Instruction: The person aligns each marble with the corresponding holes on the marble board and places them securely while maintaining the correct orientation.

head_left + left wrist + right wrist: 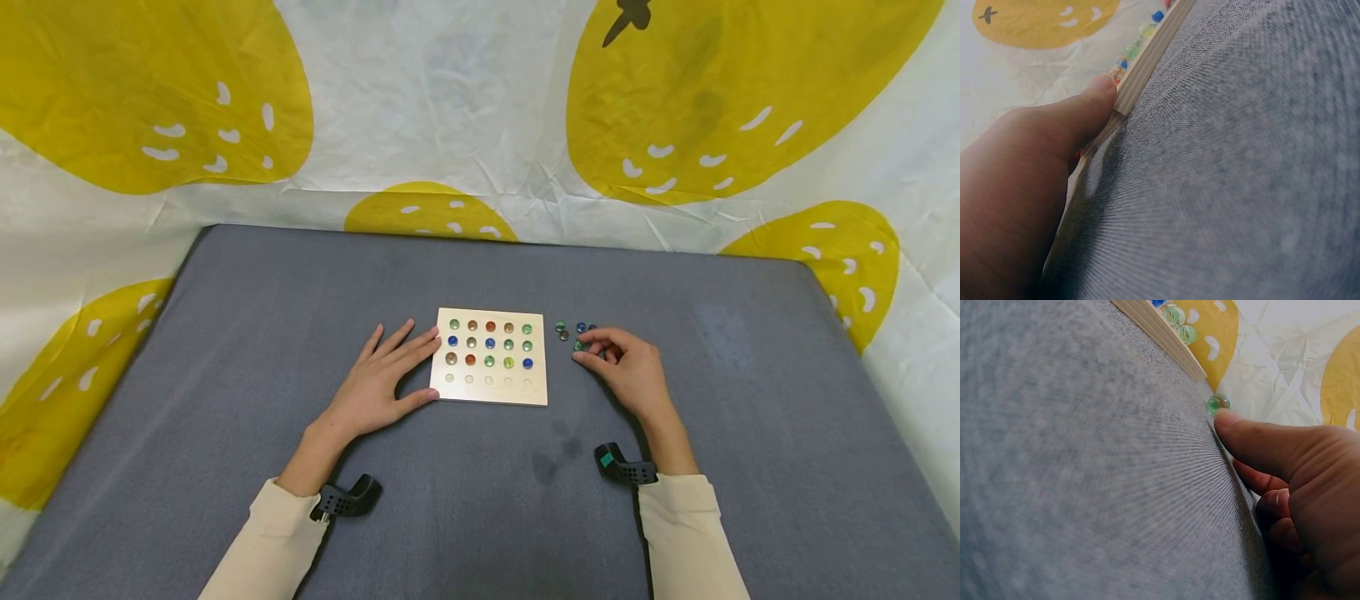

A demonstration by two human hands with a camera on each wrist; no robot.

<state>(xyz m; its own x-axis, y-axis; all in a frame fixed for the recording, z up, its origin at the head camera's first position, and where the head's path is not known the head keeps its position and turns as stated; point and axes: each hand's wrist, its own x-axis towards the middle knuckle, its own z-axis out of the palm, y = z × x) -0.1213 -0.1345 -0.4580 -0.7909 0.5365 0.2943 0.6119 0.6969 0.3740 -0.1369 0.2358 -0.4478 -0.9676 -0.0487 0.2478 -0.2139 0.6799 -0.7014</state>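
A pale wooden board [536, 397] lies flat, with rows of glass marbles in its hollows; the row nearest me shows bare hollows. My left hand [382, 383] is spread out at the board's left side, fingertips and thumb touching its edge. In the left wrist view, the thumb [1094, 103] presses against the board's corner. Right of the board, my right hand [630, 367] pinches a green marble [578, 345] between thumb and index finger. The right wrist view has this marble [1217, 403] at the thumb tip, the index fingertip being hidden.
Several loose marbles [562, 335] lie between the board and my right hand, some partly covered by its fingers. Grey cloth [465, 500] covers the table. A white curtain [435, 100] with yellow shapes hangs behind and at the sides.
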